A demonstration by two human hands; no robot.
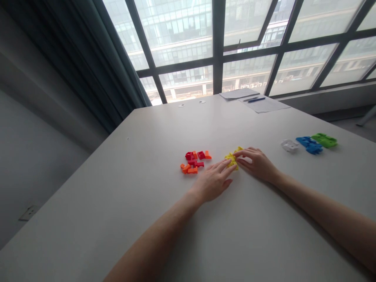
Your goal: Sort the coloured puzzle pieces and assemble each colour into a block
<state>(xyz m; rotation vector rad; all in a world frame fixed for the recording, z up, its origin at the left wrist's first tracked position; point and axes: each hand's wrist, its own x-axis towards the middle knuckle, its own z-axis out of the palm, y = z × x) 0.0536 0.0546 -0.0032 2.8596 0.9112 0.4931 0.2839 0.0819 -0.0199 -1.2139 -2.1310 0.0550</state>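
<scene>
Left fingers [226, 164] extended, touching yellow pieces [231, 159] | right fingers [238, 155] bent at their far side, grip unclear | red and orange pieces [192, 161] left of left fingers

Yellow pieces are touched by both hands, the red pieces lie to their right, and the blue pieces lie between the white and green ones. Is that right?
No: the head view shows the red pieces to the left of the yellow pieces, not right. The left hand and right hand touch the yellow ones, and the blue pieces lie between the white pieces and green pieces.
</scene>
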